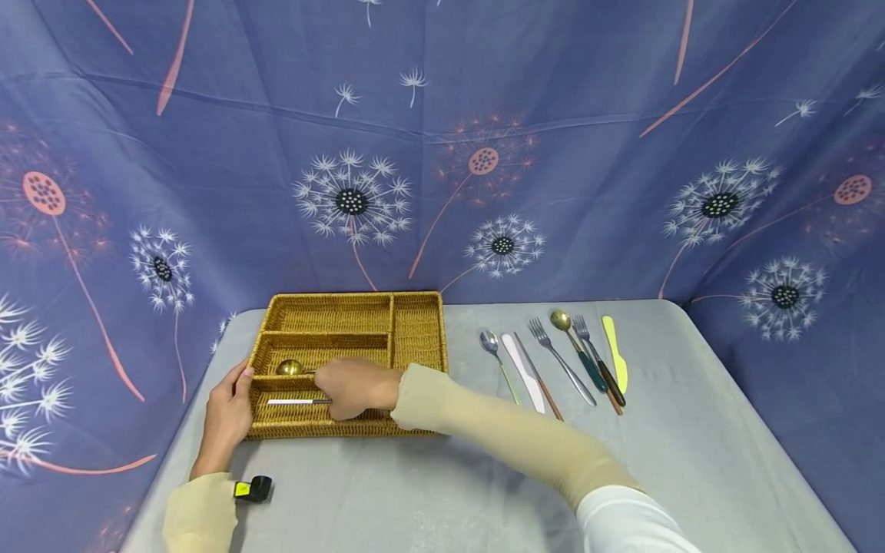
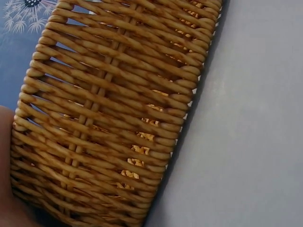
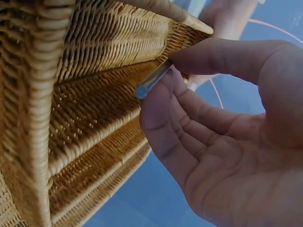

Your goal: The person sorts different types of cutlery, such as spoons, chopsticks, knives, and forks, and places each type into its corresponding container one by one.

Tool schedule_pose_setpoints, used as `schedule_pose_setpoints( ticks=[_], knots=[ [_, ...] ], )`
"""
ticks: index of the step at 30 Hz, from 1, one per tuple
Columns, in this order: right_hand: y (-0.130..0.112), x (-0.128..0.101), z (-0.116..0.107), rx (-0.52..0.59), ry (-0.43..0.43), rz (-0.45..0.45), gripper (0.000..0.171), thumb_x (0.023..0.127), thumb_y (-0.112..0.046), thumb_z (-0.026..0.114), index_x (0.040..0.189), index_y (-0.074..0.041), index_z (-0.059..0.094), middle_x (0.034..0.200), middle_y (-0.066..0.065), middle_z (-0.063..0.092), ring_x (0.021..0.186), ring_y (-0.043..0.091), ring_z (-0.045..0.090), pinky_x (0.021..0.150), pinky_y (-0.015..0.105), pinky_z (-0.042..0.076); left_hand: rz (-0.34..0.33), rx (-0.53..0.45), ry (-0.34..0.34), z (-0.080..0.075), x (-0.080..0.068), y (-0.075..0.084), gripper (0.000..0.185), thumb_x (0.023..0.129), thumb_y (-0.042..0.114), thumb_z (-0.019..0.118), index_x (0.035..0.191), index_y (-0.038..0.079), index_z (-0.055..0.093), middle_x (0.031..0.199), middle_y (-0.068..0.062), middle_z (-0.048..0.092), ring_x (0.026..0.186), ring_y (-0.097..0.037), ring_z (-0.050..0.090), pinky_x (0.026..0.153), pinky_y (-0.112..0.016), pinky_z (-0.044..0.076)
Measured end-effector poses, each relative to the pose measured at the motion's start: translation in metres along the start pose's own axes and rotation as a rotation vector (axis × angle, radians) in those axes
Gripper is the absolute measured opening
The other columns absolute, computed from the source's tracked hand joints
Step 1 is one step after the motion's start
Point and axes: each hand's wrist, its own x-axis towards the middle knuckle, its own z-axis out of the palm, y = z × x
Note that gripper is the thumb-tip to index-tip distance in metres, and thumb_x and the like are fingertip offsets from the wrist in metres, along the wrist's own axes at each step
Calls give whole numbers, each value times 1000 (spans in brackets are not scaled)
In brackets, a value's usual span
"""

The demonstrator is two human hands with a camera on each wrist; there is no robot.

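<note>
A wicker cutlery tray (image 1: 346,432) with several compartments lies at the back left of the table. My left hand (image 1: 230,411) holds its left side near the front corner, fingertips at the rim; the left wrist view shows the tray's woven outer wall (image 2: 104,113) beside that hand. Over the front compartment my right hand (image 1: 359,390) pinches a thin knife (image 1: 290,402), its bright blade pointing left. In the right wrist view, the handle end (image 3: 150,85) sticks out between thumb and index finger. A gold spoon (image 1: 289,367) lies in the middle compartment, its handle partly behind the right hand.
To the right lie a silver spoon (image 1: 489,342), a pink-white knife (image 1: 524,372), a wooden-handled utensil (image 1: 546,392), a silver fork (image 1: 553,349), a gold spoon with green handle (image 1: 577,342), a dark-handled fork (image 1: 601,365) and a yellow knife (image 1: 615,353).
</note>
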Motion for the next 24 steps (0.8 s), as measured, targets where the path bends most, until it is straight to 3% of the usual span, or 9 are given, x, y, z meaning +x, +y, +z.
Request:
schedule_pose_setpoints(
  ticks=[12, 18, 24],
  knots=[
    [-13, 20, 18, -168, -64, 11, 45, 100, -8, 75, 72, -20, 42, 62, -7, 30, 55, 6, 26, 50, 21, 28, -4, 5, 0, 0, 0, 1, 61, 119, 41, 29, 167, 5, 36, 167, -31, 35, 155, -55, 27, 125, -70, 25],
    [-13, 25, 23, -205, -70, 27, 42, 101, -4, 71, 72, -19, 45, 59, -7, 34, 52, 6, 28, 48, 20, 31, 7, 0, 4, 0, 0, 1, 60, 119, 41, 30, 167, 5, 37, 167, -30, 36, 155, -54, 27, 125, -69, 25],
    [-10, 27, 26, -197, -62, 22, 47, 101, 2, 69, 70, -19, 39, 60, -6, 28, 53, 6, 24, 47, 20, 29, 8, 2, 12, 0, 0, 0, 59, 119, 40, 30, 166, 4, 39, 166, -30, 37, 155, -54, 28, 125, -69, 25]
  ],
)
